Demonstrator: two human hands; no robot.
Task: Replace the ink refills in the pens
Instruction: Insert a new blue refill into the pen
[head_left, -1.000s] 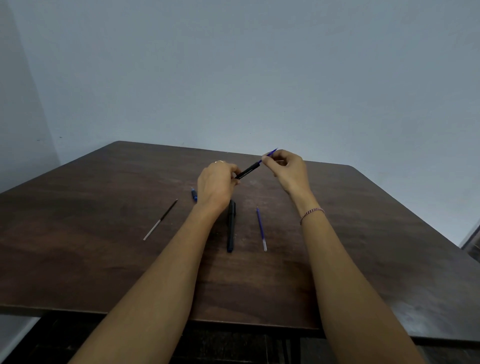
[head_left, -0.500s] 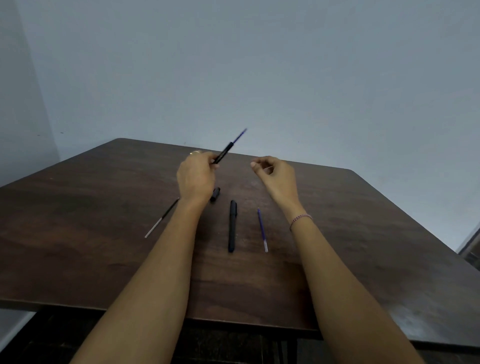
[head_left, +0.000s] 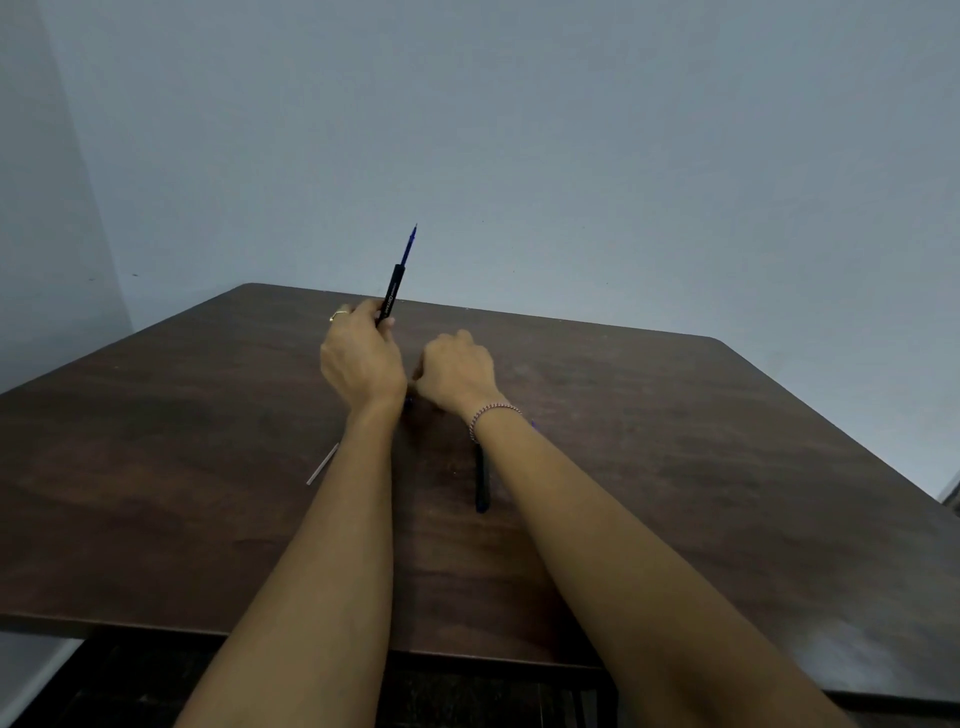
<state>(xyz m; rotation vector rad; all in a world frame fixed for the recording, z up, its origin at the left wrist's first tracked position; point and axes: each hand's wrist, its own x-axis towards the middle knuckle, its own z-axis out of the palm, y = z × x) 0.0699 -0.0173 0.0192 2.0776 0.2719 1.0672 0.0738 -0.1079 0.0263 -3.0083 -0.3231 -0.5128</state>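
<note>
One pen barrel (head_left: 390, 297) upright in left hand (head_left: 361, 358)

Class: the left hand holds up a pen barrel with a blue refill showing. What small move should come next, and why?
Probably the right hand, lowered beside the left hand, lifts a small part off the table to close the pen barrel: the blue refill sits exposed.

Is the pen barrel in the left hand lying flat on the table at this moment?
No, the left hand holds the pen barrel raised, tip pointing up.
</note>
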